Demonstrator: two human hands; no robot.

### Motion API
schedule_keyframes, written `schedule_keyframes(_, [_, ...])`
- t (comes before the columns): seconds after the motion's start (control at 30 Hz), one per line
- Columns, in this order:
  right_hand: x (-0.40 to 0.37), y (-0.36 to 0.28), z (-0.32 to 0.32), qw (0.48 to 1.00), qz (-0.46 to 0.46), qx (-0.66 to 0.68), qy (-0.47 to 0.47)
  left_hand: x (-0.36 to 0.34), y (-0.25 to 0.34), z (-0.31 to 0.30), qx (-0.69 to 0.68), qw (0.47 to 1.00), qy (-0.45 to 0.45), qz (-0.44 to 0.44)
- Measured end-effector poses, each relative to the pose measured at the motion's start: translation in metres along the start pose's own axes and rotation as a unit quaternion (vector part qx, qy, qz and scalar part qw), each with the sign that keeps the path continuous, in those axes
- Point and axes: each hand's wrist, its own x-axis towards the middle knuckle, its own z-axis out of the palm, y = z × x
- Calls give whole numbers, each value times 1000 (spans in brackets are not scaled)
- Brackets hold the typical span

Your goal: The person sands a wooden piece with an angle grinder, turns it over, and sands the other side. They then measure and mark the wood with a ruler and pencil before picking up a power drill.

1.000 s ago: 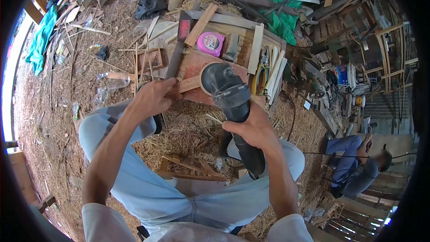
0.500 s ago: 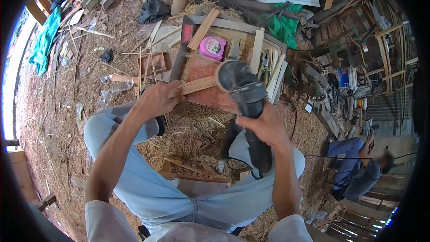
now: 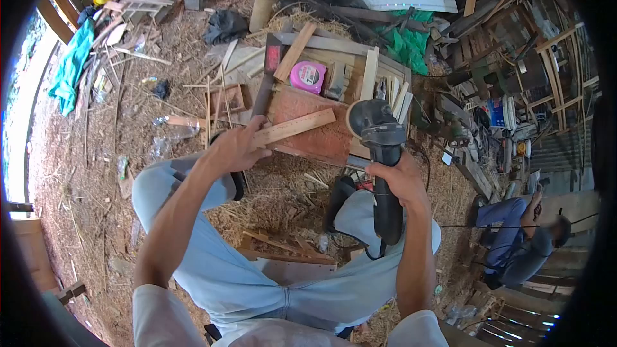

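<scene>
My left hand (image 3: 239, 146) is closed around the near end of a flat wooden strip (image 3: 301, 124), which has a row of small dark marks along it. The strip's free end reaches over a low wooden workbench (image 3: 308, 143) with a worn reddish top. In my right hand (image 3: 403, 181) is a black angle grinder (image 3: 387, 209), held by its body with the head pointing away from me. Its round disc (image 3: 354, 120) faces left, a small gap apart from the strip's end. A pink tape measure (image 3: 308, 77) lies on the bench beyond the strip.
Wood strips (image 3: 369, 74) and a loose slat (image 3: 295, 50) lie on the bench. A small wooden frame (image 3: 229, 102) sits left of it on the shaving-covered floor. A cord runs near the grinder. Another person (image 3: 524, 250) sits at the right.
My right hand has moved the grinder right, so its disc is now apart from the strip's end. The left hand still holds the strip, and the view has shifted slightly.
</scene>
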Motion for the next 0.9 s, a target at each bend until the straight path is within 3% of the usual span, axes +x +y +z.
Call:
schedule_keyframes(0.1, [-5,-1,-2,999,-31,6,20,-6,10,-14,-69,997,5,33])
schedule_keyframes(0.13, [-7,-4,-1,999,-36,12,21,-3,2,-9,-50,994,28,88])
schedule_keyframes(0.37, [-11,-2,12,996,-82,16,-22,1,12,2,-80,985,113,105])
schedule_keyframes(0.43, [-16,-12,19,994,-104,6,-25,1,16,5,-67,987,118,87])
schedule_keyframes(0.5, [-24,-32,26,987,-129,-87,-50,2,16,8,-54,989,122,69])
schedule_keyframes(0.63, [-23,-34,45,979,-160,-90,-90,3,13,12,-3,994,108,30])
schedule_keyframes(0.9, [-17,-26,50,983,-128,-102,-85,2,20,5,7,994,103,34])
